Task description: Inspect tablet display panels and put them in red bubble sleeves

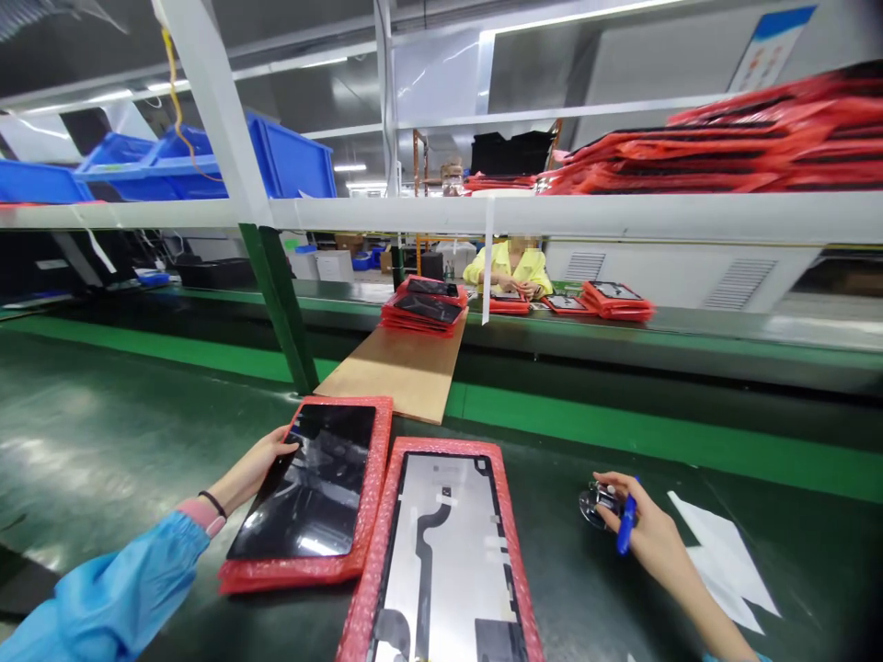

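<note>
My left hand (258, 464) rests on the left edge of a black glossy tablet screen (314, 492) that lies on a red bubble-wrap sleeve (303, 570). Its fingers curl against the screen's edge. Beside it lies a second panel (445, 561), silver back side up with a black flex cable, on its own red sleeve (376, 570). My right hand (638, 529) is closed on a blue pen (626, 526). Its fingertips touch a small shiny metal object (593, 504) on the green bench.
White paper sheets (724, 561) lie right of my hand. A brown board (404, 368) bridges to the conveyor, with stacked red-sleeved panels (424, 308) at its far end. A person in yellow (510, 268) works across the line. Blue bins (276, 156) and more red sleeves (724, 147) sit on the upper shelf.
</note>
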The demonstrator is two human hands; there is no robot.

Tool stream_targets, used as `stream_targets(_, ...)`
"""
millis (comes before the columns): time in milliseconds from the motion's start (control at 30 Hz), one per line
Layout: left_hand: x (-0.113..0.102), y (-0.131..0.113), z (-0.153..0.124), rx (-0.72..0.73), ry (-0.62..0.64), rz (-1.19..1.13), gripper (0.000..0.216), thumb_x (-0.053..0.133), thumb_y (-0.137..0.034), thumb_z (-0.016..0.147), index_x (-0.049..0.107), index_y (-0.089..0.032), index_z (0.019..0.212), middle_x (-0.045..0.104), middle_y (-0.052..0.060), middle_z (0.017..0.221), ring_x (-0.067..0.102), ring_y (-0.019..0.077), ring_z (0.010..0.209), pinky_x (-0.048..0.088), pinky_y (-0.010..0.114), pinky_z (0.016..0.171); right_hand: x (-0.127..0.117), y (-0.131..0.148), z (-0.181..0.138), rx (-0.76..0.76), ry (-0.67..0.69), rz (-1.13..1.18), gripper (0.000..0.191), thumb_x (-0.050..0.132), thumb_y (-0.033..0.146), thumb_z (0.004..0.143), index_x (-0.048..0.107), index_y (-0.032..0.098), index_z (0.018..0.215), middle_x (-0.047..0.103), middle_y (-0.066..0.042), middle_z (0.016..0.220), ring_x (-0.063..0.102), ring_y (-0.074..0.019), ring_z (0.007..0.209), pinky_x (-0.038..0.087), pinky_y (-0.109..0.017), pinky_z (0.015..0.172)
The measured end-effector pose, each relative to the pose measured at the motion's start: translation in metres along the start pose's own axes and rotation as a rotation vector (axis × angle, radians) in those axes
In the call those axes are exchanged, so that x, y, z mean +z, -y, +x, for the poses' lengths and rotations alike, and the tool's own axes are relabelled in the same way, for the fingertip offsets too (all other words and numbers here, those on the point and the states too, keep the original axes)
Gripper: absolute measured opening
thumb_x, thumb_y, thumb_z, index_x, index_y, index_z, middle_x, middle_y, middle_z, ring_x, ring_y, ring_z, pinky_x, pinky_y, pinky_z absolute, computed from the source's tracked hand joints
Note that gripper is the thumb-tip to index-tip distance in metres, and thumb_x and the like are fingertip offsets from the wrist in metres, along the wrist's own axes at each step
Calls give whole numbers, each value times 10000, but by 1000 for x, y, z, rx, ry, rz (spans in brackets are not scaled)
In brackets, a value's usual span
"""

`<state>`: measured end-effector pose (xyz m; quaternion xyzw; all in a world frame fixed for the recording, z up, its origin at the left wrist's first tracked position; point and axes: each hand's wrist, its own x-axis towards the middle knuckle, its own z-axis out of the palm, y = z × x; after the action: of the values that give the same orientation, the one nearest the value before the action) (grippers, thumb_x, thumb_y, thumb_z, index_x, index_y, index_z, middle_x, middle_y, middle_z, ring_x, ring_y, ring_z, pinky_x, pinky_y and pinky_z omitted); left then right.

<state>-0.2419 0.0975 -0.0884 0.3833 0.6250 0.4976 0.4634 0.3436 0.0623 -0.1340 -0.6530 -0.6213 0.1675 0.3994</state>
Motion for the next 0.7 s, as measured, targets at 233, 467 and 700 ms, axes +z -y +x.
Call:
stream_targets(233, 12, -33, 7, 317, -164, 524, 272, 605, -211, 555, 579, -209, 826, 710, 111, 884, 594, 418, 1117, 380, 585, 1016, -35, -3, 0, -35, -36, -63, 428, 578, 435, 685, 592, 213, 1050, 721, -146, 1127, 710, -326, 978, 558, -450, 861)
stream_targets(467, 86, -161, 2, 878, -119, 901, 431, 510, -304, 727, 598, -107, 1100, 608, 196, 1252, 420, 373, 1323, 295, 511, 1123, -6, 34, -34, -406, 326, -275, 294, 443, 326, 911, 666, 206, 1060, 627, -115, 1303, 585, -251, 1212, 459, -390, 1040)
stream_targets(700, 175, -331, -1, 1249, -180, 1064, 371, 491, -187, 914, 514, -134, 1281, 548, 129, 1330, 468, 258, 1280, 363, 479, 1086, 32, -3, -22, -775, 324, -646, 422, 578, 298, 862, 633, 168, 1260, 565, -199, 1321, 554, -336, 1204, 521, -371, 952)
